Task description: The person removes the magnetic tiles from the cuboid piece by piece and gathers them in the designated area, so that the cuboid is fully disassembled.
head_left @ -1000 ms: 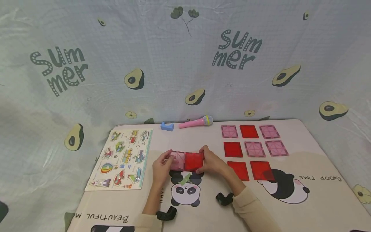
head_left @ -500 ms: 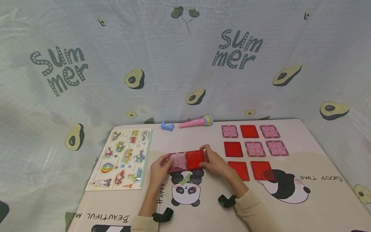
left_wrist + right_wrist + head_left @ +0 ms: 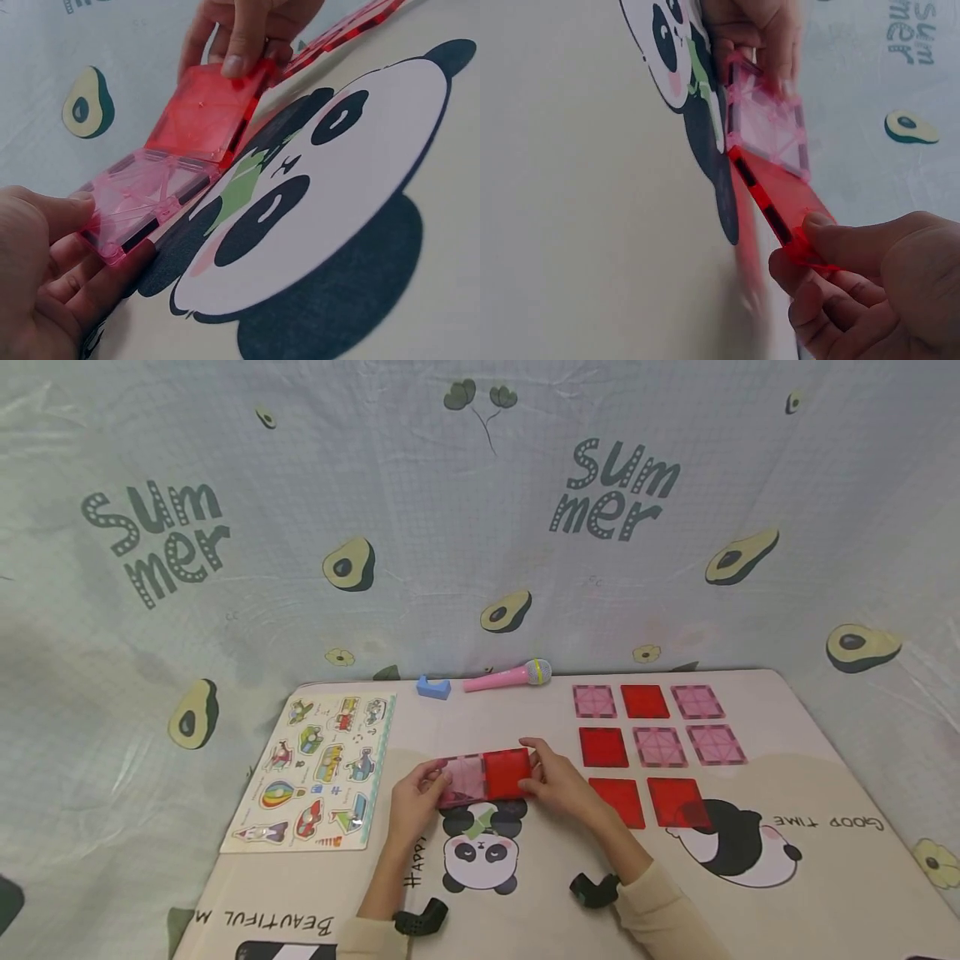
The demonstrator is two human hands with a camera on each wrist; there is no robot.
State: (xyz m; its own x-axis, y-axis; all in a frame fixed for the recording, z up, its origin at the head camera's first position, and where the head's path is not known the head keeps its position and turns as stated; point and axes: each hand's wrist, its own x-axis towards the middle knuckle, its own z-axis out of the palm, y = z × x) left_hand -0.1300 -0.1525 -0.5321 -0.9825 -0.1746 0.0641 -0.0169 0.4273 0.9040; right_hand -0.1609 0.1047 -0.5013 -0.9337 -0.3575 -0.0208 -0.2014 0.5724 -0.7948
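A pink see-through square magnetic tile (image 3: 465,778) is pinched by the left hand (image 3: 412,800), thumb on top and fingers beneath. The right hand (image 3: 557,781) pinches the far end of a red magnetic tile (image 3: 507,774) in the same way. Both tiles touch edge to edge. In the left wrist view the red tile (image 3: 202,109) slants against the pink tile (image 3: 146,191), and the right wrist view shows the same bend at their shared edge. The pair is held just above the table mat, behind the printed panda (image 3: 481,852).
Several more pink and red tiles (image 3: 603,747) lie in rows at the right. A pink toy microphone (image 3: 501,678) and a blue block (image 3: 433,688) are at the back edge. To the left lies a picture puzzle board (image 3: 315,772). A printed curtain (image 3: 450,527) hangs behind.
Over the last second the joined tiles turned slightly, their right end shifting away and to the right. The left hand moved a little left and back towards the person. Both hands kept their hold.
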